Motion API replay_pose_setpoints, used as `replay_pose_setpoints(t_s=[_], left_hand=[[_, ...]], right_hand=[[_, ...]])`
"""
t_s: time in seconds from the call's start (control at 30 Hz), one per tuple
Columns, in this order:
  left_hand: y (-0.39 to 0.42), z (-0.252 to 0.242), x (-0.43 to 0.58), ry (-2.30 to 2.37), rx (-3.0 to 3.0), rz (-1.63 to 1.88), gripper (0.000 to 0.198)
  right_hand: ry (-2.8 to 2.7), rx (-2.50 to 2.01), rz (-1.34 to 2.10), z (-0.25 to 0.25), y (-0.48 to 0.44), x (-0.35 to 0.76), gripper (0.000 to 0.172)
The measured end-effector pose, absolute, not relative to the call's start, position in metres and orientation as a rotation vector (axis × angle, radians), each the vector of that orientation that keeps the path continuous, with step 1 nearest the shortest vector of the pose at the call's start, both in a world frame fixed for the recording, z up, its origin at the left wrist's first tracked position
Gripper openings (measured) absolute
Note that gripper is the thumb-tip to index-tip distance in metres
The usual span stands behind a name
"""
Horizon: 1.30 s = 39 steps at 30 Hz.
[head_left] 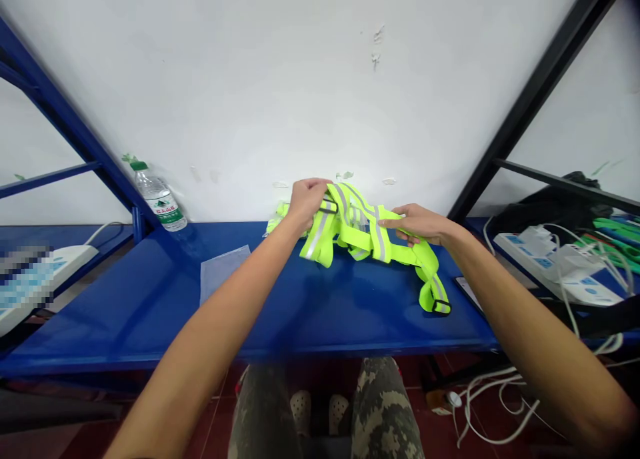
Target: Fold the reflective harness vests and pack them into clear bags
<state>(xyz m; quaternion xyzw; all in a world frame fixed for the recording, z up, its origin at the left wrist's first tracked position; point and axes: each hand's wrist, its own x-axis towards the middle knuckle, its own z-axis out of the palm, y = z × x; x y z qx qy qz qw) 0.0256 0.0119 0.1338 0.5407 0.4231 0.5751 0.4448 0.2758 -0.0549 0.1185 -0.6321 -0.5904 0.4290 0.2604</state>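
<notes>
Blue bench point(320, 312) against a white wall carried the vest point(360, 235), bunched near its back edge. My left hand point(306, 202) gripped a strap at the top, fingers closed; my right hand point(417, 224) pinched another at the side. Pulling both apart evenly, I judged, would stop the straps twisting.

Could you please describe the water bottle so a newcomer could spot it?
On the blue shelf, look to the back left corner by the white wall. The water bottle stands there, clear plastic, set apart by its green cap.
</notes>
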Motion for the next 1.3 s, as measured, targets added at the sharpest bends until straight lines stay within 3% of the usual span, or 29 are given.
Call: replay_pose_setpoints(t_s=[0.07,0.17,0.27,0.37,0.47,0.57,0.7,0.9,1.0,1.13,1.2,1.3], left_hand=[[0.012,0.152,0.025,0.950,1.124,1.519,0.003],[0.009,0.176,0.024,0.815,1.065,1.654,0.013],[-0.001,0.193,0.033,0.665,1.172,1.665,0.018],[-0.016,0.208,0.046,0.589,1.271,1.538,0.016],[-0.023,0.225,0.039,0.596,1.298,1.426,0.015],[-0.018,0.239,0.009,0.670,1.292,1.359,0.016],[0.000,0.233,-0.041,0.851,1.281,1.203,0.032],[0.015,0.199,-0.055,1.091,1.456,0.992,0.042],[-0.003,0.193,-0.022,0.924,1.611,0.961,0.053],[-0.038,0.196,0.026,0.495,1.743,1.020,0.072],[-0.047,0.198,0.035,0.444,1.790,0.962,0.072],[-0.045,0.197,0.030,0.559,1.783,0.826,0.052]], right_hand=[[-1.661,-1.800,1.079,0.112,-0.052,0.278,0.054],[-1.783,-1.966,0.678,0.106,-0.048,0.274,0.061],[-1.893,-1.646,0.303,0.108,-0.048,0.251,0.068],[-1.910,-1.143,0.479,0.122,-0.046,0.217,0.063],[-1.765,-1.029,0.708,0.142,-0.038,0.200,0.024],[-1.486,-1.032,0.892,0.165,-0.031,0.208,0.007],[-1.253,-1.040,1.000,0.196,-0.035,0.235,0.013],[-1.333,-1.235,1.046,0.222,-0.049,0.236,0.011],[-1.373,-1.293,1.037,0.225,-0.057,0.214,0.006],[-1.467,-1.152,1.025,0.222,-0.072,0.190,0.017],[-1.479,-1.069,0.944,0.216,-0.079,0.191,0.021],[-1.473,-1.060,0.829,0.197,-0.084,0.210,0.031]])
